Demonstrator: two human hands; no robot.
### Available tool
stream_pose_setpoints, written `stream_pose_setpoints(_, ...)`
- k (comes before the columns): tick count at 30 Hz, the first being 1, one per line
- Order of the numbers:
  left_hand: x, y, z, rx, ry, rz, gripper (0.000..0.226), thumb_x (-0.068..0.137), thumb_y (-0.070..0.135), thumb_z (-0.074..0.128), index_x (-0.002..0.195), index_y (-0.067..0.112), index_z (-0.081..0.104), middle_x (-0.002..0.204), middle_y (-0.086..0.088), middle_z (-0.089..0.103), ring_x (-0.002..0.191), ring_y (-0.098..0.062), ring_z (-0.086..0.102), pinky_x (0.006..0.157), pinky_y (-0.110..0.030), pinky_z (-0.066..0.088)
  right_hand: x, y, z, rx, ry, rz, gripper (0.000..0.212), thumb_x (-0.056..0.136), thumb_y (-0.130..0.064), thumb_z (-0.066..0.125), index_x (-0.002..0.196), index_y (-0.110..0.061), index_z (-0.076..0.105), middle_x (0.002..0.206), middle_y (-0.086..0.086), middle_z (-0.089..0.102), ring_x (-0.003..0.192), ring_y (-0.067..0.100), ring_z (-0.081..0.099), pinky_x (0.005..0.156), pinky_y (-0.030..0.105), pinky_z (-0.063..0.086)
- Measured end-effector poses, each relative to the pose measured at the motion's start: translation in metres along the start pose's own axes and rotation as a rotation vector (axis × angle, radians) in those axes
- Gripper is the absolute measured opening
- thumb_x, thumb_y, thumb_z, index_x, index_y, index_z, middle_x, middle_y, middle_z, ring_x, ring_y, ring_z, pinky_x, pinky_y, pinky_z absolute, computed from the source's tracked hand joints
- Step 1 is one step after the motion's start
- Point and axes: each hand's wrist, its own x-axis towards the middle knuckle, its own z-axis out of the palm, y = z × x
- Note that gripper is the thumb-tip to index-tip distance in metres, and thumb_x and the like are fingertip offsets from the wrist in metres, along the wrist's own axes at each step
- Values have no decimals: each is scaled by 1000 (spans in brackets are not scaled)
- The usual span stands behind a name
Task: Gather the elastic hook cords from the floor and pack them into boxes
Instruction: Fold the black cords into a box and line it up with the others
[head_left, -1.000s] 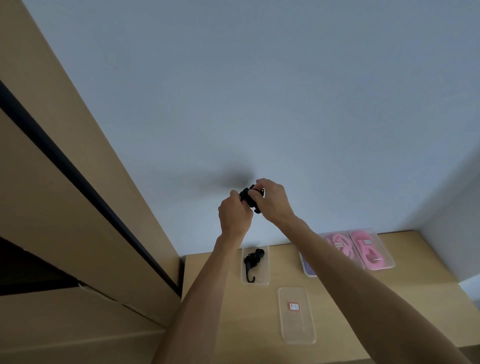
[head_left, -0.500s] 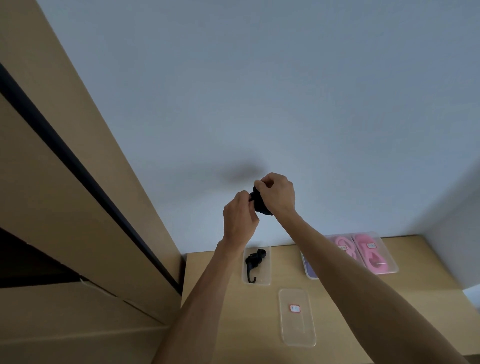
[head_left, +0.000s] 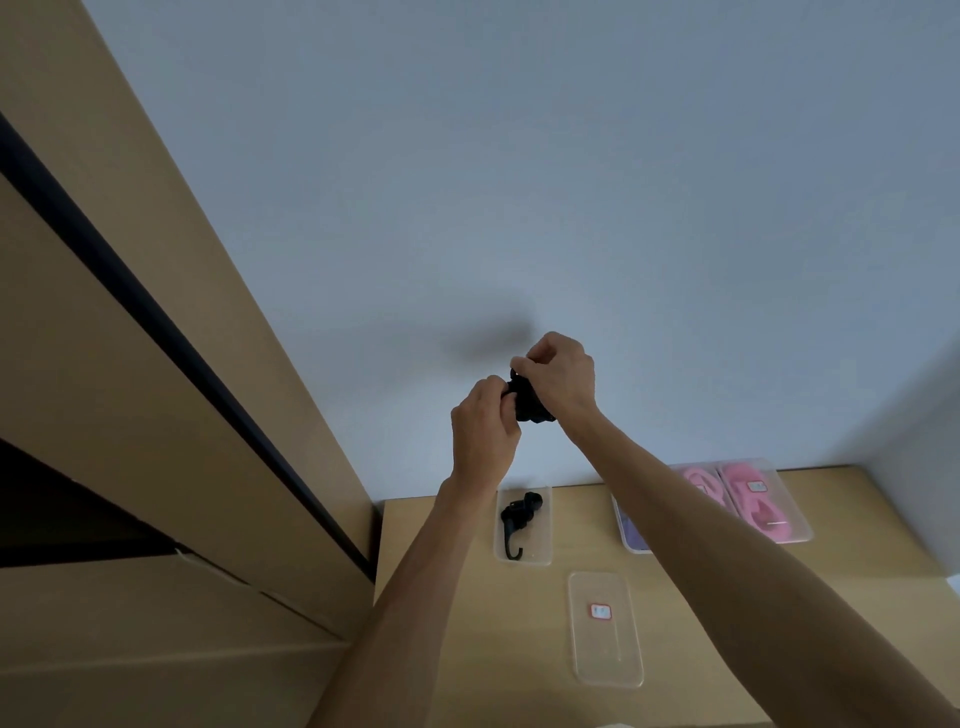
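1. a pale blue-grey wall (head_left: 519, 182) fills most of the view and carries a soft dark shadow (head_left: 488, 340).
2. a tan cabinet panel (head_left: 156, 291) slants up the left side, crossed by a dark groove (head_left: 171, 332).
3. a light wooden worktop (head_left: 452, 613) meets the wall's base, beside the panel.

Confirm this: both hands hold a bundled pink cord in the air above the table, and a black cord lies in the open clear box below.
One thing is wrong. The head view shows the bundled cord held by the left hand and right hand is black, not pink. The rest stands: the open clear box holds a black cord.
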Motion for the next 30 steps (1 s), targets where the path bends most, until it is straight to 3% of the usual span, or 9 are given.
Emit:
stream_pose_setpoints(7,17,9,-7,-160,4,-115,19,92,3,57,73,5,57,64,-1,56,60,-18,48,56,-24,37,-9,27,15,202,-235,95,15,93,-28,58,92,-16,66,94,12,71,89,31,71,79,47,61)
stream_pose_setpoints(10,22,-3,-11,-241,-42,-290,15,93,7,58,80,4,64,71,-2,64,67,-17,56,61,-20,43,-11,37,12,247,-341,84,16,90,-33,61,104,-28,68,98,2,72,92,24,71,72,33,59)
stream_pose_setpoints(12,20,-16,-13,-300,-57,-371,14,94,8,58,83,4,65,75,-1,65,68,-10,56,60,-13,41,-12,39,9,271,-444,44,25,84,-29,66,108,-33,66,93,-7,74,88,16,72,68,22,55)
stream_pose_setpoints(15,17,-25,-8,-334,-74,-436,18,95,11,55,79,5,62,72,2,63,64,-5,53,58,-11,40,-14,46,12,94,-528,-51,55,71,-30,80,121,-26,57,100,-7,71,91,14,69,79,23,54)
stream_pose_setpoints(17,17,-25,-5,-354,-116,-454,22,95,11,52,76,6,62,67,8,62,62,-4,52,57,-16,42,-16,51,18,-83,-499,-105,69,68,-26,86,127,-22,51,107,-9,64,95,11,63,76,17,49)
stream_pose_setpoints(23,17,-34,-11,-568,-344,-487,41,83,-1,46,95,20,78,69,10,67,63,-6,59,64,-21,49,-6,63,13,-182,-361,-139,59,71,-10,78,127,-15,59,103,-4,65,92,15,60,63,6,41)
stream_pose_setpoints(25,15,-34,-11,-566,-378,-444,42,83,1,49,96,29,77,82,13,68,71,-5,62,70,-17,48,-3,63,10,-189,-346,-130,56,68,-7,77,122,-16,63,98,-4,67,85,13,61,58,6,44)
stream_pose_setpoints(28,13,-40,-9,-494,-436,-388,34,91,8,56,113,28,73,131,18,56,111,4,57,88,-11,41,0,64,5,-163,-360,-104,53,64,-4,75,115,-19,67,89,-5,69,76,12,64,52,9,46)
stream_pose_setpoints(30,12,-44,-8,-553,-524,-398,39,96,7,51,127,25,66,142,18,52,128,3,48,102,-16,37,0,64,4,-158,-376,-96,50,63,-4,74,110,-21,68,84,-3,70,67,7,64,51,13,48)
